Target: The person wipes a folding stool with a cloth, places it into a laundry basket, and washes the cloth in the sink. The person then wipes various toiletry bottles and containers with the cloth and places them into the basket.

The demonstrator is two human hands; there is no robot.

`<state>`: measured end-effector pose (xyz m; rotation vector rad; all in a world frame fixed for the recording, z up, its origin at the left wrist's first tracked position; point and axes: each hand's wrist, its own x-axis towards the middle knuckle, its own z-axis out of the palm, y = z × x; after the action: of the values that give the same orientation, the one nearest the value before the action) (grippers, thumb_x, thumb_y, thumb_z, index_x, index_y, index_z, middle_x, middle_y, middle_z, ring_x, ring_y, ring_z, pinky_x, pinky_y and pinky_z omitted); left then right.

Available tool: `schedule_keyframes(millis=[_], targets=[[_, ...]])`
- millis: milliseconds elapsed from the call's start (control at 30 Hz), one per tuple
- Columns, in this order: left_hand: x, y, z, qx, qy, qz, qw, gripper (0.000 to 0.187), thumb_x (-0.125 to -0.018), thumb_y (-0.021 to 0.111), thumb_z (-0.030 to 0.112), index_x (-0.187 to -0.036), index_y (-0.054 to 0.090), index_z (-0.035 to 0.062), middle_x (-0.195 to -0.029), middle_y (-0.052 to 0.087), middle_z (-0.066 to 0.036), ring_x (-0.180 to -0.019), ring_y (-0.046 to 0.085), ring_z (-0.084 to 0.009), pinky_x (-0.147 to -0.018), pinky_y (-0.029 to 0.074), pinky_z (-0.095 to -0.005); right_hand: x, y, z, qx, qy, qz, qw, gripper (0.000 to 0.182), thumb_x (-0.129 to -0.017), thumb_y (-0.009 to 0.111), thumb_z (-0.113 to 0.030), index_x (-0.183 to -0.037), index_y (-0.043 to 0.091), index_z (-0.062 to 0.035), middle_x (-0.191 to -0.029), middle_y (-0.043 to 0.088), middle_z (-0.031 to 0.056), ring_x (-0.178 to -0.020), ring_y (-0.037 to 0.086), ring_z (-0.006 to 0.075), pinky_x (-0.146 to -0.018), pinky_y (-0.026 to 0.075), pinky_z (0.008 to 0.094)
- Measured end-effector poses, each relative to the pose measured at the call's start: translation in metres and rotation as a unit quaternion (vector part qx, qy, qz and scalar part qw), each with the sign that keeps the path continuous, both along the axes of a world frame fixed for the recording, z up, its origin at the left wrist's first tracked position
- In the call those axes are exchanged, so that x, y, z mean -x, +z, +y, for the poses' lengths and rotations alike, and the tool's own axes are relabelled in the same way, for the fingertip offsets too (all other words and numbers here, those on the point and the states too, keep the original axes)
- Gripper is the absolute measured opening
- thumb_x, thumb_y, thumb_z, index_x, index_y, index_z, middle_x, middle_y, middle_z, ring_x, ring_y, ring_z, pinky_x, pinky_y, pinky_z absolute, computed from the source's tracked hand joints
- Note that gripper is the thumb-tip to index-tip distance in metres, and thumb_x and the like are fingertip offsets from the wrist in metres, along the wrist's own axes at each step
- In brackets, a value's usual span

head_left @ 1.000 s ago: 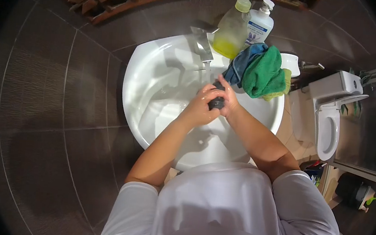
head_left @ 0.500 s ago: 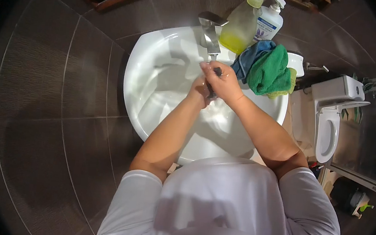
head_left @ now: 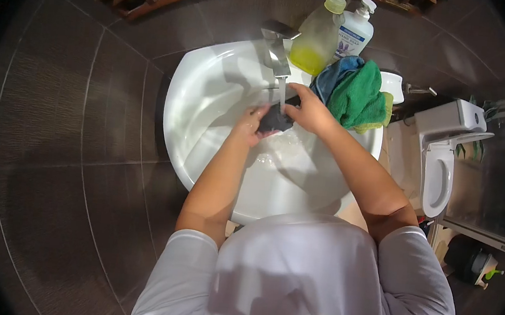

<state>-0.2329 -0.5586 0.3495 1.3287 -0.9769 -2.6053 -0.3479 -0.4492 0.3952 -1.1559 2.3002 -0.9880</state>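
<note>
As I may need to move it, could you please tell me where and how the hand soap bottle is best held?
Probably grip the hand soap bottle by its upper body, below the pump, from the right: that flank looks open, while the yellow-liquid bottle crowds its left and the bunched cloths its front.

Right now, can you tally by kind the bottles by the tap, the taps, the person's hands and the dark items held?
Bottles: 2 (yellow-liquid bottle, hand soap bottle)
Taps: 1 (silver tap)
Hands: 2 (left hand, right hand)
Dark items held: 1 (dark item)
Total: 6
</note>
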Motion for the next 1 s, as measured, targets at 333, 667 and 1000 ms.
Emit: schedule_keyframes(millis=[333, 667, 1000], targets=[[0.044, 0.022, 0.000, 0.594, -0.256, -0.029, 0.762, 0.047, -0.071, 0.062, 0.036, -0.105, 0.052, 0.0045, -0.098, 0.057, -0.020, -0.093, 0.054, -0.0339, -0.079, 0.043, -0.0385, 0.017, 0.101, -0.011, -0.141, 0.121, 0.118, 0.975, 0.018, -0.078, 0.054, -0.020, -0.090, 0.058, -0.0064, -0.074, 0.062, 0.0101, -0.071, 0.059, 0.0250, -0.066, 0.046, 0.0334], [0.042, 0.038, 0.004, 0.615, -0.312, 0.025, 0.723, 0.030, -0.071, 0.055, 0.008, -0.100, 0.056, 0.0127, -0.100, 0.057, -0.015, -0.091, 0.056, -0.0275, -0.081, 0.042, -0.0339, 0.026, 0.114, -0.026, 0.060, 0.021, 0.274, 0.960, 0.035, -0.078, 0.056, -0.010, -0.110, 0.042, -0.0069, -0.089, 0.057, 0.0134, -0.077, 0.059, 0.0269, -0.067, 0.047, 0.0339], [0.037, 0.046, -0.003, 0.531, -0.264, 0.010, 0.805, 0.026, -0.069, 0.054, 0.005, -0.094, 0.058, 0.0099, -0.099, 0.056, -0.016, -0.092, 0.055, -0.0283, -0.080, 0.043, -0.0350, 0.024, 0.110, -0.037, 0.124, -0.002, 0.181, 0.976, 0.024, -0.080, 0.050, -0.008, -0.103, 0.053, -0.0028, -0.087, 0.060, 0.0182, -0.079, 0.059, 0.0296, -0.069, 0.047, 0.0347]])
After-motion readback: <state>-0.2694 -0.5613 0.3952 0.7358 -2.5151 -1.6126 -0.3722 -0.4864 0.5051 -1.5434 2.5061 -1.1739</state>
